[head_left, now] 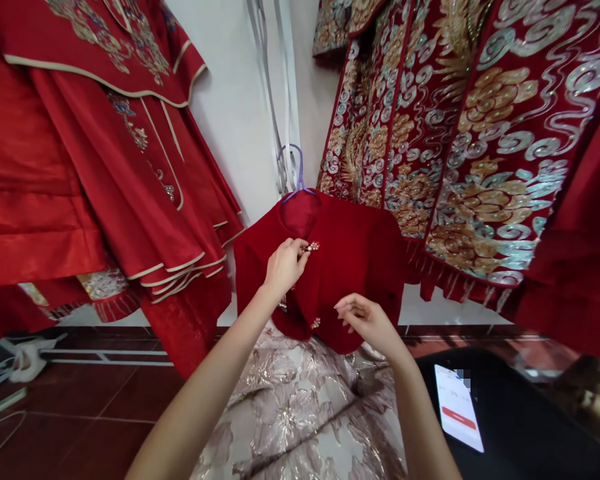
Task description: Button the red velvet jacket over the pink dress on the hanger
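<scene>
A short red jacket [353, 240] hangs on a purple hanger [300, 167] in front of me. At its neckline, my left hand [286, 267] is closed in a pinch on a jewelled button [312, 247], which partly shows past the fingertips. Lower down the front edge sits another jewelled button [316, 323]. Over the jacket's right side, my right hand [364, 317] hovers with loosely bent fingers and nothing visible in them. Whether its fingertips touch the cloth I cannot tell.
Red garments with pale piping [145, 160] hang at the left. An embroidered red garment [460, 147] with fringe hangs at the right. White metal poles [287, 87] rise behind the jacket. A lit phone [457, 407] lies on a black surface [525, 427]. Pale floral cloth [290, 407] covers my lap.
</scene>
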The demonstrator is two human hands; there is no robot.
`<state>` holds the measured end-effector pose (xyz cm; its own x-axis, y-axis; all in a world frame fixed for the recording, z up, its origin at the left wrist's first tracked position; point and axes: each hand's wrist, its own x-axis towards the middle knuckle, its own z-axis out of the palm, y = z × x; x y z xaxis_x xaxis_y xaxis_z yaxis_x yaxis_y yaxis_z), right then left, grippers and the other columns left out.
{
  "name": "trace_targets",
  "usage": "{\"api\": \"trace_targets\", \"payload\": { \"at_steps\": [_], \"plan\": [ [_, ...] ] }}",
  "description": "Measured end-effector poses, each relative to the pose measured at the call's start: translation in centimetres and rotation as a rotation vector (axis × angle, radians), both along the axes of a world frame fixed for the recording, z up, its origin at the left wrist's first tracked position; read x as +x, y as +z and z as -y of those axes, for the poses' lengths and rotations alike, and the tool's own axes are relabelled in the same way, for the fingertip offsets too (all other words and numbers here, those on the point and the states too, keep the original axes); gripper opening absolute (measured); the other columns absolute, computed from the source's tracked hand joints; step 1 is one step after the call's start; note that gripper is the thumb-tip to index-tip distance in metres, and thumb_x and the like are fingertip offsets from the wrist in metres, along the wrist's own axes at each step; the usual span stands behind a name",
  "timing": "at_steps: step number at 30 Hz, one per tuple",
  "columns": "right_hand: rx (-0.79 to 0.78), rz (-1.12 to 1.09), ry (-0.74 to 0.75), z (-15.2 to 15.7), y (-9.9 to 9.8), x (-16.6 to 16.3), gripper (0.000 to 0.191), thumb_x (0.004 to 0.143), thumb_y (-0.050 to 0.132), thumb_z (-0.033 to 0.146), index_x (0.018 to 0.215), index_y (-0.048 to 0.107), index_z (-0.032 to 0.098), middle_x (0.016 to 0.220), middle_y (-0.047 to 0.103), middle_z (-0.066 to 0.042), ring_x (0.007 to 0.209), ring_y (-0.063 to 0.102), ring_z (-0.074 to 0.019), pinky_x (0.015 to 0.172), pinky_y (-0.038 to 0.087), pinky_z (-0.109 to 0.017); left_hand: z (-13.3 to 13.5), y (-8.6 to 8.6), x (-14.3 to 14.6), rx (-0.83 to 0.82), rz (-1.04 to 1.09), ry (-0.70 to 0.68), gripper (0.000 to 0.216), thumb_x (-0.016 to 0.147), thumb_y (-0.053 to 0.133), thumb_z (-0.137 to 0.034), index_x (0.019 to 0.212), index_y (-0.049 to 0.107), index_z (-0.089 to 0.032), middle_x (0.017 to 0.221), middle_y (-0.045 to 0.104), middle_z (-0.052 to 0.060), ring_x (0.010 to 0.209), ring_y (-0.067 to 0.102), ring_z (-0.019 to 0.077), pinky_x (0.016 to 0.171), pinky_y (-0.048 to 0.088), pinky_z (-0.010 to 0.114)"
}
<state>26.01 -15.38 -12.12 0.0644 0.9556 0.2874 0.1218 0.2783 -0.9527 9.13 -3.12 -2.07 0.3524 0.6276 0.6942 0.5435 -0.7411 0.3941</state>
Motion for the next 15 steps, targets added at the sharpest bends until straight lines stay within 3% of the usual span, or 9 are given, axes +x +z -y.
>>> {"api": "trace_targets", "payload": {
  "at_steps": [6,10,15],
  "plan": [
    [0.004,0.021,-0.002,0.6,0.4,0.2,0.021,0.081,0.059,0.038,0.089,0.060,0.018,0.077,0.060,-0.002,0.070,0.058,-0.0130,0.055,0.050,-0.023,0.6,1.2,-0.6,0.303,-0.269,0.038,0.012,0.084,0.055,-0.029,0.088,0.064,-0.022,0.094,0.060,0.004,0.093,0.052,0.0197,0.084,0.046,0.035],
    [0.011,0.012,-0.014,0.6,0.6,0.6,0.021,0.082,0.059,0.037,0.090,0.059,0.018,0.078,0.060,-0.002,0.071,0.059,-0.0133,0.056,0.050,-0.023,0.4,1.6,-0.2,0.455,-0.399,-0.018,0.006,0.083,0.053,-0.022,0.085,0.057,-0.019,0.080,0.060,0.001,0.089,0.054,0.0174,0.109,0.029,0.046],
    [0.013,0.010,-0.029,0.7,0.4,0.9,0.021,0.081,0.059,0.037,0.089,0.060,0.018,0.075,0.060,-0.001,0.068,0.057,-0.0127,0.054,0.050,-0.022,-0.5,1.1,0.1,0.576,-0.466,0.033,0.017,0.090,0.038,-0.018,0.085,0.054,-0.019,0.072,0.058,0.000,0.080,0.056,0.0161,0.114,0.023,0.049]
  ]
}}
